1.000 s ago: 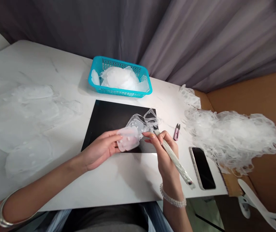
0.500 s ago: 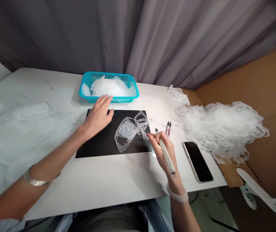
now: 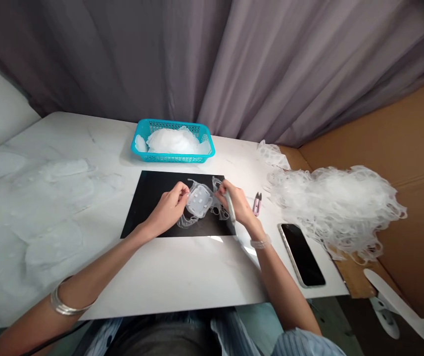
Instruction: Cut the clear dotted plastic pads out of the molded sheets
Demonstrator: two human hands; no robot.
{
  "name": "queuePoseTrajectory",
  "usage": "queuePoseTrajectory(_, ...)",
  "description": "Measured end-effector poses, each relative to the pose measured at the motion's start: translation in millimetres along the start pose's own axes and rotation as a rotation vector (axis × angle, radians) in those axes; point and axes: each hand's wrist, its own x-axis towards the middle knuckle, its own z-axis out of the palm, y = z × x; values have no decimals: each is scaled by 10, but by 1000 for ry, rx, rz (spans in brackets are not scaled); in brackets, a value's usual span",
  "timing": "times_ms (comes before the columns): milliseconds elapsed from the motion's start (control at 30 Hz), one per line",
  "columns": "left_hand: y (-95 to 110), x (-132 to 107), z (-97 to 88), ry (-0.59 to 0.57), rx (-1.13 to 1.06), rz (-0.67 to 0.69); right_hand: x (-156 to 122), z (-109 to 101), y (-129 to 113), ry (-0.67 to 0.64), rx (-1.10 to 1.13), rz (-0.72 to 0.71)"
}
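A clear plastic moulded piece [image 3: 199,201] with loose trimmed edges lies on a black mat [image 3: 152,198] in the middle of the white table. My left hand [image 3: 169,207] pinches its left edge with curled fingers. My right hand [image 3: 234,200] rests on the piece's right side and grips a slim white knife-like tool [image 3: 229,207] that points down toward me.
A turquoise basket [image 3: 172,157] of clear pieces stands behind the mat. Small pink snips [image 3: 257,203] and a black phone [image 3: 301,254] lie to the right, beside a big heap of white plastic trimmings [image 3: 336,202] over a cardboard box. Clear plastic sheets [image 3: 54,207] cover the table's left.
My left hand came back from the basket to the piece's left edge. My right hand moved left with the tool onto the piece.
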Motion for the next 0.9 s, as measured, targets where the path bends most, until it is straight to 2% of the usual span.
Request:
queuePoseTrajectory(67,218,-145,-64,-18,-89,3,-227,-145,-127,52,12,18)
queuePoseTrajectory(167,524,-285,-173,-43,-282,3,-530,-359,-387,227,1,10)
queuePoseTrajectory(233,614,-259,-231,-44,-332,1,-612,-418,-502,329,-66,-49)
queuePoseTrajectory(267,606,-206,-246,-35,-276,9,-604,-412,-512,356,-118,-82)
queuePoseTrajectory(333,486,-38,-234,-10,-70,42,-502,-331,-423,335,-243,-107)
queuePoseTrajectory(433,144,219,-121,59,219,76,-252,-115,-106,232,-385,-65)
queuePoseTrajectory(500,-97,277,-16,108,324,87,-127,21,95,223,-422,-36)
queuePoseTrajectory(567,-297,210,84,127,420,130,-82,110,202,252,-435,-11)
queuePoseTrajectory(633,-447,59,166,91,496,215,-101,154,196,276,-433,13)
queuePoseTrajectory(733,-586,-181,241,-6,576,350,-143,211,38,276,-353,62)
queuePoseTrajectory(900,-596,-353,291,-49,648,462,-117,474,-228,179,-72,140)
